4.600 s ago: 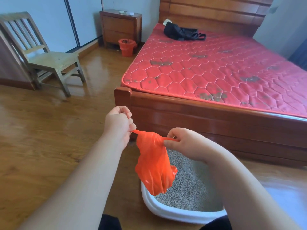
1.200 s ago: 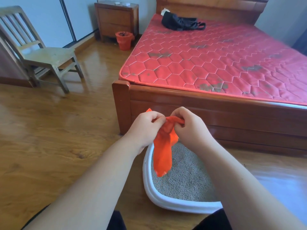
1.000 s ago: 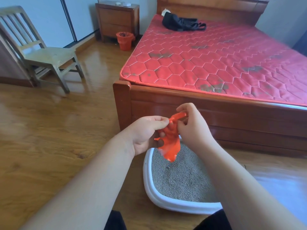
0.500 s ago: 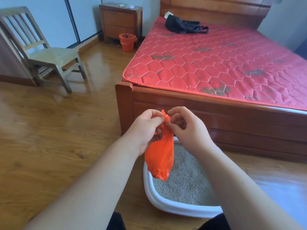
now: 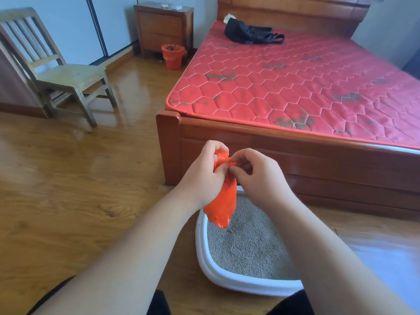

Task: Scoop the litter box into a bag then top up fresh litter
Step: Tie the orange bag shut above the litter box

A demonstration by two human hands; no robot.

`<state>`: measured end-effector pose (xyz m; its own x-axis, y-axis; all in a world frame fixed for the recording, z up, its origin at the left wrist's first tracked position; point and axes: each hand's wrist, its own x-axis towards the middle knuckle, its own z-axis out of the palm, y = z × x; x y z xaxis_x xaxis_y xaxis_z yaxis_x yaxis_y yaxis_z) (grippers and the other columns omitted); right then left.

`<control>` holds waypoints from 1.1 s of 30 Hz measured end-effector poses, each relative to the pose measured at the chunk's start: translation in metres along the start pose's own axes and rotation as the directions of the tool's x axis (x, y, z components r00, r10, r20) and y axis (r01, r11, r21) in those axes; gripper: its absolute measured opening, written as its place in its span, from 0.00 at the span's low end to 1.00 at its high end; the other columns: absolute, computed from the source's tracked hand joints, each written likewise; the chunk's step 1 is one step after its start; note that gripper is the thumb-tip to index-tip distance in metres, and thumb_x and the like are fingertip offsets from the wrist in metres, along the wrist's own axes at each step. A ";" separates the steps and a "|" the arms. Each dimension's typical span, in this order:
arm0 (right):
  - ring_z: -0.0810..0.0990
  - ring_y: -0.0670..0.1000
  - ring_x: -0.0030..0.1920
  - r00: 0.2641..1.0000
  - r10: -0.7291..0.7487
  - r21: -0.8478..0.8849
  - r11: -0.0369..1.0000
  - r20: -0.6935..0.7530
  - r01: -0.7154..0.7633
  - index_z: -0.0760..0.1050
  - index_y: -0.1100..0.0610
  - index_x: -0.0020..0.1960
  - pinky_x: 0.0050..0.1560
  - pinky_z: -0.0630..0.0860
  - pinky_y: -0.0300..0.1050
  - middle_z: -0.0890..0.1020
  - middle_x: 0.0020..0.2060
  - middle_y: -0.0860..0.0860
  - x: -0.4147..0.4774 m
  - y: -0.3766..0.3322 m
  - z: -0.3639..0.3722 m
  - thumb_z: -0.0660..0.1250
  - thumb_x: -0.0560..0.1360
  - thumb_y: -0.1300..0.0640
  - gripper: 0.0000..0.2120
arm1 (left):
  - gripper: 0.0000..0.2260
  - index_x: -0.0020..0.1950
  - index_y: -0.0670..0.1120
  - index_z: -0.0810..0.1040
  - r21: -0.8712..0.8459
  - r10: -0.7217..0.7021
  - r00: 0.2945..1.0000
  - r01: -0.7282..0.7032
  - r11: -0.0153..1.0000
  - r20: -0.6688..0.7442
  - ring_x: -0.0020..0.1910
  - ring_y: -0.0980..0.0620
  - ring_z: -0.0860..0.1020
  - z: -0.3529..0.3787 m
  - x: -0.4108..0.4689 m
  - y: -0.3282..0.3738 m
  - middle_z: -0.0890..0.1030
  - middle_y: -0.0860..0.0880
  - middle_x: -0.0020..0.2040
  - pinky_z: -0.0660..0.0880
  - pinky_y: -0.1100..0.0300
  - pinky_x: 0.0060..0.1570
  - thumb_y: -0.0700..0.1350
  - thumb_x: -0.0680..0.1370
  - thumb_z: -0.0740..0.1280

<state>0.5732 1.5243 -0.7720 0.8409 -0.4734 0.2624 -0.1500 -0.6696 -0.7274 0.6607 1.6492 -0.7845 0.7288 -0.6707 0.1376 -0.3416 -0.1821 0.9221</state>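
Observation:
An orange plastic bag [image 5: 222,206] hangs bunched above the far end of a white litter box [image 5: 229,280] filled with grey litter [image 5: 247,248]. My left hand [image 5: 202,176] grips the bag's neck, fingers curled round it. My right hand [image 5: 259,172] pinches the twisted top of the bag right beside the left hand. The bag's lower end dangles just over the litter. No scoop is in view.
The litter box sits on the wooden floor against a wooden bed frame [image 5: 295,164] with a red mattress [image 5: 295,87] and a black bag [image 5: 252,34]. A wooden chair [image 5: 59,71] stands at left. An orange bin [image 5: 172,56] stands by a nightstand [image 5: 162,26].
Earlier my hands held the bag apart by its handles; they have since come together at its top. Over the last second the bag hangs lower and fuller below my hands.

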 end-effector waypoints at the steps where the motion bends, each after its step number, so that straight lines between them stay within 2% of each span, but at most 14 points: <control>1: 0.79 0.46 0.39 1.000 0.000 -0.025 1.000 0.011 0.001 0.79 0.49 0.46 0.45 0.77 0.44 0.81 0.37 0.45 0.000 0.002 -0.001 0.72 0.72 0.60 0.07 | 0.12 0.60 0.56 0.70 0.036 0.013 1.000 -0.013 0.999 0.018 0.50 0.49 0.81 -0.001 -0.001 -0.001 0.81 0.49 0.54 0.78 0.48 0.55 0.42 0.80 0.65; 5: 0.74 0.46 0.39 0.991 -0.057 -0.187 0.979 0.125 0.080 0.76 0.52 0.44 0.42 0.70 0.45 0.79 0.37 0.45 0.000 0.006 -0.004 0.69 0.73 0.59 0.04 | 0.14 0.59 0.57 0.71 0.138 0.039 0.993 -0.054 0.989 0.107 0.46 0.49 0.80 -0.004 -0.003 0.000 0.82 0.51 0.50 0.78 0.49 0.51 0.42 0.78 0.67; 9: 0.72 0.45 0.36 0.978 -0.066 -0.252 0.961 0.197 0.115 0.72 0.52 0.41 0.37 0.65 0.45 0.76 0.34 0.45 0.000 0.007 -0.007 0.67 0.74 0.58 0.06 | 0.09 0.54 0.55 0.74 0.288 0.061 0.992 -0.090 0.953 0.107 0.38 0.57 0.76 -0.007 -0.002 0.002 0.81 0.53 0.42 0.73 0.61 0.41 0.42 0.78 0.67; 12: 0.73 0.46 0.32 0.977 0.059 -0.292 0.957 0.207 0.004 0.73 0.52 0.38 0.33 0.70 0.45 0.77 0.31 0.46 0.000 0.005 -0.008 0.67 0.72 0.54 0.06 | 0.05 0.51 0.52 0.77 0.332 0.084 0.991 -0.113 0.936 0.100 0.35 0.62 0.75 -0.004 -0.004 0.004 0.79 0.55 0.37 0.67 0.69 0.34 0.42 0.79 0.67; 15: 0.72 0.47 0.29 0.962 0.183 -0.287 0.950 0.202 -0.120 0.77 0.56 0.37 0.31 0.69 0.42 0.78 0.28 0.46 0.001 0.002 -0.007 0.66 0.71 0.52 0.08 | 0.04 0.50 0.49 0.80 0.360 0.131 0.987 -0.156 0.920 0.093 0.35 0.57 0.73 0.000 -0.004 0.000 0.80 0.53 0.38 0.66 0.62 0.36 0.42 0.79 0.68; 18: 0.72 0.47 0.27 0.920 0.327 -0.104 0.945 0.216 -0.311 0.78 0.58 0.35 0.31 0.70 0.42 0.77 0.25 0.47 0.004 0.001 -0.010 0.66 0.70 0.54 0.08 | 0.04 0.51 0.48 0.81 0.388 0.183 0.981 -0.196 0.900 0.072 0.39 0.50 0.75 0.005 -0.002 0.000 0.80 0.48 0.42 0.66 0.59 0.38 0.41 0.78 0.67; 19: 0.73 0.48 0.27 0.921 0.330 -0.049 0.944 0.204 -0.327 0.78 0.58 0.35 0.32 0.72 0.43 0.79 0.25 0.48 0.004 0.001 -0.010 0.65 0.70 0.56 0.08 | 0.04 0.50 0.48 0.81 0.375 0.161 0.986 -0.167 0.912 0.046 0.40 0.50 0.75 0.007 -0.002 0.001 0.81 0.49 0.42 0.66 0.59 0.39 0.42 0.79 0.67; 21: 0.74 0.44 0.28 0.964 0.236 -0.078 0.971 0.119 -0.228 0.75 0.56 0.37 0.34 0.72 0.40 0.81 0.28 0.49 0.002 0.002 -0.008 0.66 0.71 0.58 0.04 | 0.04 0.48 0.49 0.82 0.306 0.052 0.999 -0.049 0.951 -0.001 0.39 0.54 0.76 0.010 0.001 0.000 0.82 0.52 0.40 0.69 0.59 0.40 0.43 0.79 0.67; 23: 0.72 0.43 0.30 0.992 0.111 -0.093 0.990 0.063 -0.105 0.73 0.53 0.41 0.32 0.68 0.35 0.78 0.30 0.47 -0.001 0.003 -0.003 0.68 0.71 0.60 0.04 | 0.04 0.48 0.47 0.83 0.093 -0.109 0.994 0.108 0.990 0.009 0.39 0.53 0.77 0.009 0.004 -0.003 0.82 0.51 0.39 0.74 0.56 0.43 0.43 0.79 0.68; 24: 0.73 0.43 0.31 0.995 0.075 -0.059 0.996 0.070 -0.071 0.72 0.52 0.42 0.34 0.70 0.36 0.78 0.32 0.47 -0.002 0.003 -0.001 0.68 0.71 0.60 0.06 | 0.04 0.48 0.46 0.83 -0.057 -0.189 0.981 0.190 0.980 0.037 0.39 0.51 0.77 0.008 0.005 -0.004 0.82 0.49 0.39 0.75 0.55 0.42 0.41 0.80 0.68; 26: 0.77 0.45 0.36 0.995 0.049 -0.005 0.999 0.086 -0.049 0.72 0.49 0.43 0.39 0.74 0.40 0.80 0.36 0.47 -0.002 0.005 0.002 0.71 0.71 0.60 0.09 | 0.05 0.50 0.41 0.81 -0.309 -0.296 0.946 0.322 0.895 0.129 0.36 0.49 0.73 0.006 0.005 -0.002 0.78 0.44 0.39 0.71 0.56 0.37 0.37 0.81 0.66; 28: 0.78 0.46 0.38 0.997 0.042 -0.016 0.999 0.070 -0.041 0.74 0.49 0.42 0.41 0.74 0.41 0.81 0.36 0.47 -0.001 0.007 0.002 0.73 0.71 0.59 0.09 | 0.06 0.51 0.39 0.80 -0.444 -0.320 0.923 0.383 0.810 0.212 0.33 0.52 0.69 0.003 0.004 0.001 0.74 0.43 0.37 0.66 0.58 0.35 0.35 0.82 0.63; 30: 0.77 0.46 0.37 0.998 0.010 -0.045 0.999 0.065 -0.007 0.76 0.50 0.42 0.40 0.73 0.40 0.81 0.35 0.48 0.000 0.007 0.002 0.73 0.71 0.57 0.06 | 0.07 0.50 0.40 0.79 -0.438 -0.311 0.921 0.386 0.812 0.235 0.32 0.53 0.70 -0.002 0.004 -0.001 0.75 0.44 0.36 0.66 0.59 0.35 0.36 0.83 0.62; 33: 0.73 0.43 0.32 0.994 0.012 -0.064 0.998 0.107 -0.005 0.77 0.51 0.39 0.35 0.69 0.36 0.79 0.32 0.46 0.001 0.005 0.001 0.71 0.73 0.56 0.05 | 0.07 0.46 0.47 0.82 -0.129 -0.237 0.965 0.250 0.960 0.110 0.36 0.54 0.78 -0.008 0.006 -0.004 0.83 0.49 0.39 0.73 0.58 0.41 0.40 0.81 0.66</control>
<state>0.5736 1.5215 -0.7758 0.8898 -0.4176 0.1842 -0.1875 -0.7023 -0.6867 0.6709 1.6517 -0.7848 0.7190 -0.6836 -0.1257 -0.0687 -0.2499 0.9658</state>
